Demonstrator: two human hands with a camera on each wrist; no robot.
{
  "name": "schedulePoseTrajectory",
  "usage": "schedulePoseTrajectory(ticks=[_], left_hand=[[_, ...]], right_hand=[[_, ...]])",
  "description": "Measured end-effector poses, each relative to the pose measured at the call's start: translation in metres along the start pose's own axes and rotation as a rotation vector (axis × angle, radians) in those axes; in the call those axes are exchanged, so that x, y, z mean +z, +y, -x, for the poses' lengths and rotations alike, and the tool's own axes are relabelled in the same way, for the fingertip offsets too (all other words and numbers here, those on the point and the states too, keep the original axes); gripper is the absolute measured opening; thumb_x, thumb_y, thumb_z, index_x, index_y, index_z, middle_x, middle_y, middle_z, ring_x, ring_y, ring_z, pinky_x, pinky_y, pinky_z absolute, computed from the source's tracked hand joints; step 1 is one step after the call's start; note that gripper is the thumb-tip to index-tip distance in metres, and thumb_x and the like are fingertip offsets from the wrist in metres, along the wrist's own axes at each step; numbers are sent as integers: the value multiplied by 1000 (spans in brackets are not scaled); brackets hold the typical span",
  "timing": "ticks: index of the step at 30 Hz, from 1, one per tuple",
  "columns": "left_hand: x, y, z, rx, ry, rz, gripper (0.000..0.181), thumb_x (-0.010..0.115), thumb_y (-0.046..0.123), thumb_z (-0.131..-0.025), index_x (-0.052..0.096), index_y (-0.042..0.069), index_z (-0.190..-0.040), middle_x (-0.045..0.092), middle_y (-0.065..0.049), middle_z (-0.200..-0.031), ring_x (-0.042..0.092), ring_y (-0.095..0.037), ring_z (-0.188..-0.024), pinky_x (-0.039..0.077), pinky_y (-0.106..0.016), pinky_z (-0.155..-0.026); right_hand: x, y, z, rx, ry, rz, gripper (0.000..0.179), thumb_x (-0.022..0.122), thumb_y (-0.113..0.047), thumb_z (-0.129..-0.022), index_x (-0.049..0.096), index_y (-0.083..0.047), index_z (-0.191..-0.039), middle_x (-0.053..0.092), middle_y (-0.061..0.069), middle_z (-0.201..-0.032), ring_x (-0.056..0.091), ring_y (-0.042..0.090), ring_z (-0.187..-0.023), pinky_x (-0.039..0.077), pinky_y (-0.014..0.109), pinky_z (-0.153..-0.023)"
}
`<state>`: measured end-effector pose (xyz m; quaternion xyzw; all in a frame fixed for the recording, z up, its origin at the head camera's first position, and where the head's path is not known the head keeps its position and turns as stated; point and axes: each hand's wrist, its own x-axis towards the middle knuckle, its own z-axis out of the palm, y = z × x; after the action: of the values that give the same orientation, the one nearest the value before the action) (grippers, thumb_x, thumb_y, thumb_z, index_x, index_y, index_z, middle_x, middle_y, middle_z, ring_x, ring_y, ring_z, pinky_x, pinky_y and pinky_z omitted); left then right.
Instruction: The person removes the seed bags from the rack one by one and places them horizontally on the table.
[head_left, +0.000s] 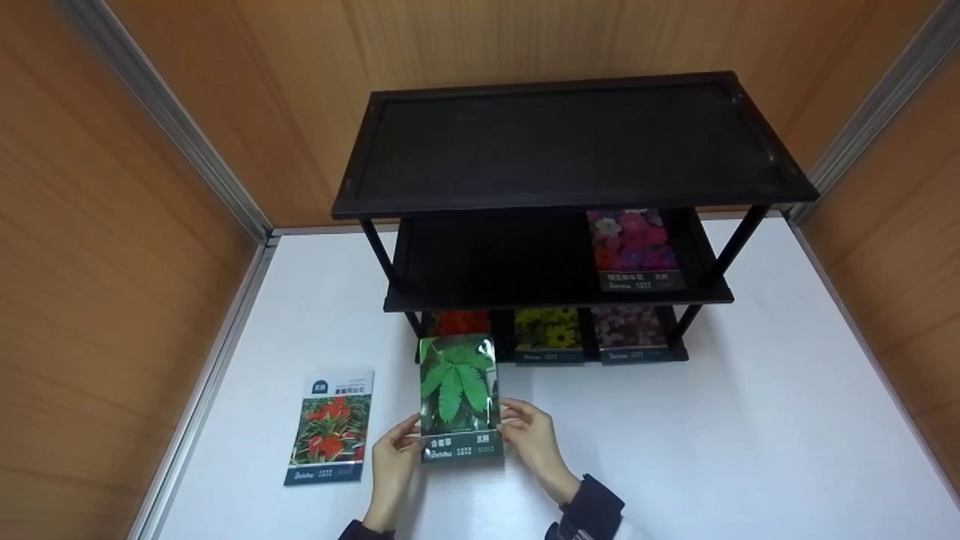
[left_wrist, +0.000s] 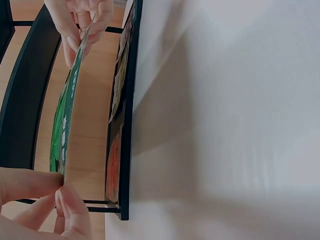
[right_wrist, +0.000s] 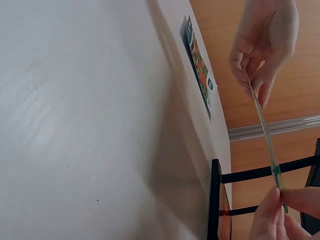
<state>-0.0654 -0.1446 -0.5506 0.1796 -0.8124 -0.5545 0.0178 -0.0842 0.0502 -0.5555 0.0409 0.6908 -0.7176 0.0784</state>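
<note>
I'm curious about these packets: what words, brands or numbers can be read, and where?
"Beishu": green-leaf packet
"含羞草": green-leaf packet
"Beishu": far-left red-flower packet
"Beishu": pink-flower packet
Too small or blurred to read surely: all other print, including on the yellow-flower packet and mauve-flower packet.

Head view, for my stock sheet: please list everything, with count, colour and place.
Table: 1, white, foreground
Wall panels: 3, wood-brown, left, back and right
Metal trim: several, grey, wall corners
Rack: 1, black, on table
Pink-flower packet: 1, pink and red, middle shelf, right
Orange-red packet: 1, orange-red, bottom shelf, left, partly hidden
Yellow-flower packet: 1, yellow, bottom shelf, middle
Pale-flower packet: 1, pinkish, bottom shelf, right
Red-flower packet: 1, red and green, on table, left
Green-leaf packet: 1, green, held before rack
Left hand: 1, pinching its left edge
Right hand: 1, pinching its right edge
Cuffs: 2, dark, below hands
</note>
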Motion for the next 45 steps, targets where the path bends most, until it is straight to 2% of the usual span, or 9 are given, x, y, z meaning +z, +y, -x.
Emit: schedulePoseTrajectory(ticks=[5, 11, 16, 22, 24, 29, 31, 37, 45], left_hand=[[-5, -4, -2, 15, 20, 15, 38, 53, -12, -69, 58, -12, -106, 61, -19, -86, 56, -17, -70, 42, -19, -55], [-11, -6, -5, -16, 33, -23, 38, 51, -10, -69, 58, -11, -107, 61, -17, -86, 54, -15, -70, 41, -21, -57], [-18, -7, -7, -38, 47, -53, 37, 52, -9, -71, 58, -10, -107, 61, -18, -88, 54, -16, -72, 41, -22, -56], [-25, -12, -8, -34, 66, -87, 36, 52, -9, -70, 59, -11, -105, 61, -18, -86, 52, -14, -69, 39, -20, -53], [-28, -14, -9, -26, 74, -95, 36, 52, -9, -70, 59, -11, -105, 61, -18, -85, 52, -14, -68, 40, -20, -53], [-34, -18, -11, -49, 69, -141, 37, 51, -10, -70, 58, -11, -107, 60, -19, -87, 53, -18, -70, 40, -24, -54], [-37, -20, -11, -62, 67, -158, 37, 50, -11, -71, 58, -10, -107, 60, -19, -87, 53, -20, -72, 40, -24, -54], [-40, -25, -14, -66, 66, -180, 36, 49, -14, -71, 57, -12, -106, 59, -21, -86, 54, -21, -72, 42, -24, -56], [-44, -29, -16, -54, 48, -188, 36, 52, -15, -70, 57, -14, -105, 59, -22, -84, 56, -24, -73, 43, -26, -57]], right_hand=[[7, 2, -2, 3, -16, -1, 41, 56, 12, -74, 49, 15, -114, 58, 18, -91, 59, 19, -74, 51, 34, -63], [16, 6, -5, -2, -23, 20, 40, 56, 12, -72, 50, 14, -112, 58, 18, -89, 59, 17, -72, 50, 32, -61], [25, 9, -7, 15, -27, 14, 40, 55, 14, -71, 51, 14, -111, 58, 19, -88, 59, 19, -71, 50, 37, -61], [35, 10, -7, 23, -38, 5, 38, 55, 13, -72, 51, 14, -110, 58, 17, -86, 55, 13, -63, 49, 41, -56], [39, 2, -3, 19, -36, 12, 38, 53, 14, -71, 51, 15, -109, 57, 19, -84, 55, 15, -61, 49, 35, -53], [49, -14, 5, 12, -29, 35, 39, 50, 18, -67, 49, 19, -106, 56, 26, -82, 55, 19, -58, 48, 32, -50], [52, -8, 3, 21, -31, 29, 39, 50, 19, -66, 49, 19, -106, 56, 25, -81, 53, 16, -56, 49, 38, -51], [60, 19, -7, 72, -31, 0, 39, 52, 17, -68, 52, 16, -107, 57, 18, -79, 48, 8, -51, 49, 34, -49], [65, 29, -6, 101, -38, 1, 37, 55, 15, -69, 52, 13, -107, 59, 19, -81, 51, 10, -52, 50, 34, -50]])
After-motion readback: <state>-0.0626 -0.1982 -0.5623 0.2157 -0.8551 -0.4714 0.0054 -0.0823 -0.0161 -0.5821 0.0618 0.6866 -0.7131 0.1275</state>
